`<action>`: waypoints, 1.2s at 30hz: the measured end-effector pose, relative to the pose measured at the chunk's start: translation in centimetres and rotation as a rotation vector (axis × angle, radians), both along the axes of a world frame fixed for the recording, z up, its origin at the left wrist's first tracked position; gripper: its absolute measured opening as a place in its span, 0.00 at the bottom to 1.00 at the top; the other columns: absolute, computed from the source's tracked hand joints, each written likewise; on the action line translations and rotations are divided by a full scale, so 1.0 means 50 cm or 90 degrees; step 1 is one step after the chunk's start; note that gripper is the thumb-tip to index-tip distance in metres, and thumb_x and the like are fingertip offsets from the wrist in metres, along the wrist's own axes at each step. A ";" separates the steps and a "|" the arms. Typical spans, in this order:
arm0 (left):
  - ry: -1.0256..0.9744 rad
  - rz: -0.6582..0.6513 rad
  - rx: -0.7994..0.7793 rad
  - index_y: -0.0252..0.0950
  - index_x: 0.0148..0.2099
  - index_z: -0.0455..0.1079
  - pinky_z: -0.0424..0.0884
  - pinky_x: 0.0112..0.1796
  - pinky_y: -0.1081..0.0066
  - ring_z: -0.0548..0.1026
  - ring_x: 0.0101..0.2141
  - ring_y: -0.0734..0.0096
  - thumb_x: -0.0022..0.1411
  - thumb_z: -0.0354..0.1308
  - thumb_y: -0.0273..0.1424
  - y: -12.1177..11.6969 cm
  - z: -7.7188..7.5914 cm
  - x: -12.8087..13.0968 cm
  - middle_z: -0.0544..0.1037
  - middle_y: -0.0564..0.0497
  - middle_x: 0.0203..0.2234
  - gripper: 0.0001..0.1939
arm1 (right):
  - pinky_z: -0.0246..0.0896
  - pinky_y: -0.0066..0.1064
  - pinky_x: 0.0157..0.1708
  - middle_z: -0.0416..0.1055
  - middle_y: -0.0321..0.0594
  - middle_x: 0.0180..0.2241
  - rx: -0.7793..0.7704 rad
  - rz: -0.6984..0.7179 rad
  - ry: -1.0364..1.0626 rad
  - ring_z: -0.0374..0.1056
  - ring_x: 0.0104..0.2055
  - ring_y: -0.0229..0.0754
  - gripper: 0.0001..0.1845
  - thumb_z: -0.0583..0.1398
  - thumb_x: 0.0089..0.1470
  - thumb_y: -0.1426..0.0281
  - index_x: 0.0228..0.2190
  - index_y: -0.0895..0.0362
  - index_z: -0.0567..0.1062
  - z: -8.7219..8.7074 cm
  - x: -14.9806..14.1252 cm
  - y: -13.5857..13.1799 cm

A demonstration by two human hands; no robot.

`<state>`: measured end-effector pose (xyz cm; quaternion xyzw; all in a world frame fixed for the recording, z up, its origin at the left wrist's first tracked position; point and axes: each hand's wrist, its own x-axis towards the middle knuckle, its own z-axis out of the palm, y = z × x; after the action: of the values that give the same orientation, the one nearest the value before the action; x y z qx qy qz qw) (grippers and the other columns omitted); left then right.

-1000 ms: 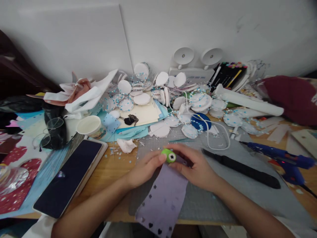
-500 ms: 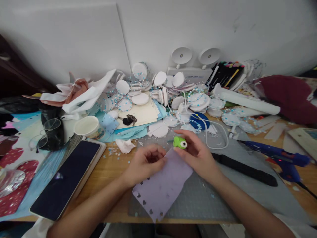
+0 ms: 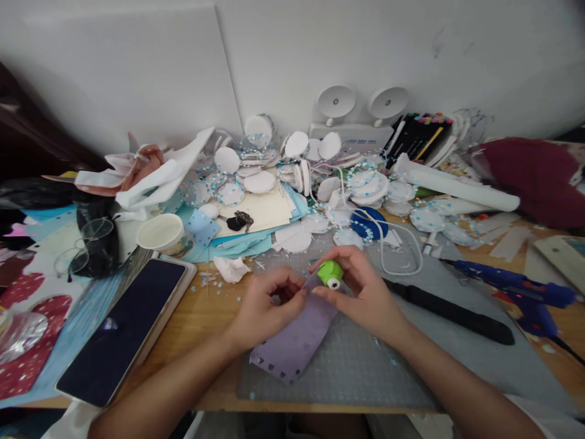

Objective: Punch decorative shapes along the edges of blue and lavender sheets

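Observation:
Between my hands is a sheet of purple paper (image 3: 297, 341) with shaped holes punched along its lower edge. My left hand (image 3: 272, 305) pinches the paper's upper left edge between thumb and fingers. My right hand (image 3: 361, 292) is closed around a small green craft punch (image 3: 329, 272), whose white round button faces toward me. The paper's top edge meets the punch; whether it sits inside the slot I cannot tell. Beneath the paper lies a grey cutting mat (image 3: 365, 372).
Right of my hands lie a black craft knife (image 3: 452, 314) and a blue glue gun (image 3: 512, 283). A phone (image 3: 123, 329) and paper cup (image 3: 161, 234) stand left. White discs (image 3: 259, 182) with blue trim pile up behind, near a white cable (image 3: 402, 272).
My left hand has let go of the punch and now pinches the paper. The punch has shifted right in my right hand and tipped. The paper's lower end swung left, then rose.

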<state>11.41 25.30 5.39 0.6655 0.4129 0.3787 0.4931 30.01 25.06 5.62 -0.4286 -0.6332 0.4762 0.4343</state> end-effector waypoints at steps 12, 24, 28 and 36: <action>0.012 -0.007 0.070 0.33 0.29 0.65 0.61 0.24 0.78 0.64 0.22 0.78 0.59 0.54 0.28 -0.005 0.007 -0.005 0.67 0.55 0.20 0.06 | 0.63 0.32 0.42 0.68 0.38 0.39 -0.093 0.099 -0.020 0.66 0.43 0.41 0.22 0.62 0.52 0.61 0.49 0.50 0.68 0.012 0.016 0.005; 0.022 -0.022 0.049 0.33 0.30 0.67 0.61 0.23 0.77 0.65 0.22 0.77 0.59 0.54 0.31 0.003 0.007 -0.006 0.70 0.53 0.21 0.07 | 0.65 0.31 0.37 0.69 0.37 0.33 -0.146 0.116 0.047 0.67 0.36 0.41 0.21 0.68 0.41 0.60 0.37 0.55 0.73 0.012 0.013 0.015; 0.022 -0.030 0.062 0.32 0.30 0.68 0.62 0.23 0.77 0.66 0.22 0.77 0.59 0.54 0.31 0.004 0.009 -0.007 0.71 0.52 0.21 0.08 | 0.64 0.30 0.36 0.67 0.36 0.32 -0.133 0.117 0.023 0.66 0.36 0.40 0.21 0.68 0.42 0.60 0.38 0.55 0.72 0.015 0.014 0.013; 0.046 -0.046 0.108 0.32 0.29 0.68 0.61 0.23 0.78 0.64 0.22 0.78 0.59 0.53 0.29 0.001 0.015 -0.007 0.70 0.53 0.21 0.08 | 0.63 0.29 0.37 0.67 0.37 0.34 -0.079 0.128 -0.010 0.65 0.37 0.40 0.18 0.67 0.46 0.60 0.38 0.55 0.74 0.014 0.014 0.010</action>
<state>11.05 25.37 6.17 0.7328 0.3727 0.3700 0.4327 30.72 25.55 6.30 -0.3928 -0.6457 0.5520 0.3522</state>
